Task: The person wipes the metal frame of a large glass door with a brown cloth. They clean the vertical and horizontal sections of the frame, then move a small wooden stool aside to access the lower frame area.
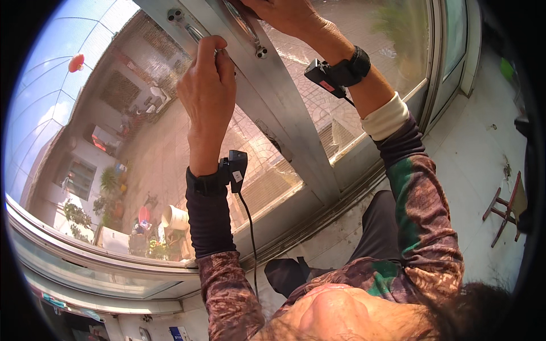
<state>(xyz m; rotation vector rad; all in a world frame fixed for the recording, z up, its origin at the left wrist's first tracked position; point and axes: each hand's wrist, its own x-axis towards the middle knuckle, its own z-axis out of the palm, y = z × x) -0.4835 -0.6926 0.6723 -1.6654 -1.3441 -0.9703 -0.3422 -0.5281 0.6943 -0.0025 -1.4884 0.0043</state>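
Observation:
My left hand [209,81] is closed around the lower part of a metal pull handle [194,32] on the left leaf of a glazed metal double door [294,123]. Its fingers hide much of that handle. A second, curved chrome handle [243,21] is fixed to the right leaf. Beside its upper end is my right hand [286,17], cut off by the picture's top edge, so its grip is not visible. Below the handles, on the left leaf's frame, is a dark lock opening [271,138]. Each wrist carries a strapped black device [237,170] with a cable.
Through the glass shows a paved courtyard [158,149] with potted plants [108,179], a whitish bucket [175,217] and a low building [76,170]. At right, a small wooden stool [507,209] stands on the pale tiled floor [460,170]. The door sill [315,221] runs before my feet.

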